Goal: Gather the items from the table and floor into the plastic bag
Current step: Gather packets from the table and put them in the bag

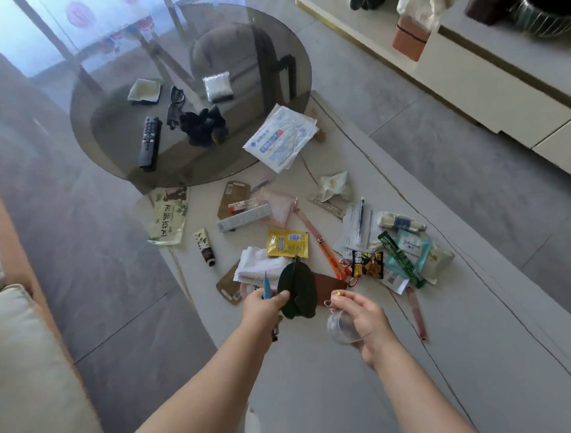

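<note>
Two hands work low centre: the left hand holds a dark green pouch and a blue tool in its grip; the right hand pinches a small clip over a clear, crumpled thing. Best keep the bag mouth wide, then drop the pouch. Whether that clear thing is the bag is unclear; other items litter the bench mid-frame.

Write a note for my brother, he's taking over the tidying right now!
Left hand: its grip holds a dark green pouch and a blue tool.
Right hand: pinches a small yellow bit and cups something clear, maybe the plastic bag.
Still out: yellow packet, orange cutter and many more on the white table; remote and glasses on the glass table.
Nothing visibly bagged yet.
</note>
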The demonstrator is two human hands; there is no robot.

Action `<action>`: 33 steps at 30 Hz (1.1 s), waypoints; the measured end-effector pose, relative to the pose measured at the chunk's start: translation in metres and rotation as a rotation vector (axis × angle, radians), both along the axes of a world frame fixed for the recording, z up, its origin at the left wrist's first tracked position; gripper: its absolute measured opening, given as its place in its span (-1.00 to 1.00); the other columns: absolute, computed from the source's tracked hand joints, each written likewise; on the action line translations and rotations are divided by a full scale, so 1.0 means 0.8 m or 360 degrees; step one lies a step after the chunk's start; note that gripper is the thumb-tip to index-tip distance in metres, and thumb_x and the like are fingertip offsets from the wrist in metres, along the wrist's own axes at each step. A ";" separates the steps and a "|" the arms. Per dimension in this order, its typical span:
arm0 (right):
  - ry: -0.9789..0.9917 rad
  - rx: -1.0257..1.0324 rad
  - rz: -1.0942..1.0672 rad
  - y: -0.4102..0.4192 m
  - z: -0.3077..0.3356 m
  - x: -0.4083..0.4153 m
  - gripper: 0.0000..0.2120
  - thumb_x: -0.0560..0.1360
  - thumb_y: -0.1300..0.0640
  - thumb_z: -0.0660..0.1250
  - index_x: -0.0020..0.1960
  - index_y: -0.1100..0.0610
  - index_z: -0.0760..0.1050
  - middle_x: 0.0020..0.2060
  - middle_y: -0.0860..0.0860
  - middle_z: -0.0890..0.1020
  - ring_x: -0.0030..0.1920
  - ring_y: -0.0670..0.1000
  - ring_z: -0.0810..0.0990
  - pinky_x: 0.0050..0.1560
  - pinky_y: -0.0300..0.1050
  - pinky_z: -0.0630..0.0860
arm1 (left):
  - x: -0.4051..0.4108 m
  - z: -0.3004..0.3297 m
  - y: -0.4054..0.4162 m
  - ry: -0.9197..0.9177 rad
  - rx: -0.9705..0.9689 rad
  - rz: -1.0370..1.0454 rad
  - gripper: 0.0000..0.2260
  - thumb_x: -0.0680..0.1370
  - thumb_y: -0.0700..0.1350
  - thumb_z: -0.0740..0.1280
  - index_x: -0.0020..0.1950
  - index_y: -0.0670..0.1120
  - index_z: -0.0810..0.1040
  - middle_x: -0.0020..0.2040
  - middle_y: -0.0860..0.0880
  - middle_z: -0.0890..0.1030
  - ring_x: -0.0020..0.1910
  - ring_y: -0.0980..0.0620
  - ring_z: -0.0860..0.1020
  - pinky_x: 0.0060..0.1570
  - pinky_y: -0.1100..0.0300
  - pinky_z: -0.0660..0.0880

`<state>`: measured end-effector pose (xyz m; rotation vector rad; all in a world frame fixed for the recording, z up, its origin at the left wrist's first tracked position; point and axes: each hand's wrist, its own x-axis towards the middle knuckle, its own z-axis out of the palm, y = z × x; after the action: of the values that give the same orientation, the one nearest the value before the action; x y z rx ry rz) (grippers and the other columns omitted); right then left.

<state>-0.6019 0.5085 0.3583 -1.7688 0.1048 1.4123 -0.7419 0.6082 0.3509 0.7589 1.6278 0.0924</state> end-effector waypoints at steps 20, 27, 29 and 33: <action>0.0180 0.0395 0.0773 0.078 0.265 -0.326 -0.90 0.53 0.29 0.28 -0.14 0.22 0.53 -0.31 0.11 0.59 -0.30 0.02 0.53 -0.20 -0.13 0.43 | -0.386 0.259 -0.068 -0.0674 0.0278 0.1425 -0.85 0.57 -0.34 0.22 -0.11 -0.11 0.43 -0.40 -0.08 0.64 -0.49 0.04 0.62 -0.34 0.08 0.57; 0.0122 0.0488 0.1110 0.095 0.289 -0.506 -0.87 0.55 0.33 0.23 -0.14 0.26 0.51 -0.45 0.10 0.59 -0.41 0.04 0.54 -0.28 -0.13 0.42 | -0.559 0.284 -0.106 -0.0602 0.0356 0.1895 -0.84 0.57 -0.36 0.20 -0.17 -0.17 0.44 -0.52 -0.08 0.59 -0.59 0.04 0.57 -0.58 0.18 0.54; 0.0101 0.0468 0.1261 0.097 0.294 -0.557 -0.89 0.56 0.26 0.24 -0.10 0.25 0.52 -0.36 0.13 0.58 -0.34 0.09 0.51 -0.27 -0.14 0.41 | -0.610 0.288 -0.118 -0.0575 0.0372 0.1996 -0.87 0.56 -0.36 0.20 -0.13 -0.18 0.45 -0.46 -0.13 0.60 -0.54 -0.01 0.59 -0.57 0.17 0.55; 0.0026 0.0425 0.1482 0.106 0.299 -0.655 -0.89 0.57 0.14 0.25 -0.02 0.16 0.53 -0.26 0.11 0.62 -0.28 0.09 0.53 -0.24 -0.14 0.42 | -0.708 0.286 -0.124 -0.0495 0.0405 0.2172 -0.89 0.51 -0.37 0.25 0.02 -0.27 0.47 -0.22 -0.23 0.55 -0.32 -0.14 0.53 -0.52 0.15 0.56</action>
<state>-1.1262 0.5931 0.5975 -1.6257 -0.9674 1.9439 -1.3081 0.5093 0.5796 -0.3050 1.5661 1.3248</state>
